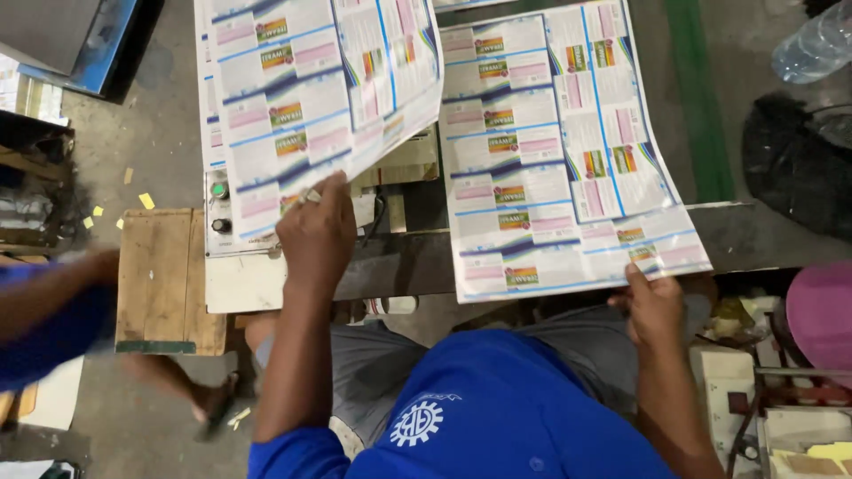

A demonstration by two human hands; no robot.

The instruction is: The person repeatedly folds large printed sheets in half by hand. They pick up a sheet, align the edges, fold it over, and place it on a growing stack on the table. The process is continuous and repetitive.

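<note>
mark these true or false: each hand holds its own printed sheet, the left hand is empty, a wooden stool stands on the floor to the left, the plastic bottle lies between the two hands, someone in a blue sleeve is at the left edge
1. Each hand holds its own printed sheet: true. The left hand grips the left printed sheet; the right hand grips the right printed sheet.
2. The left hand is empty: false. It pinches the left sheet's lower edge.
3. A wooden stool stands on the floor to the left: true.
4. The plastic bottle lies between the hands: false. It is at the top right corner.
5. A blue sleeve shows at the left edge: true.
</note>
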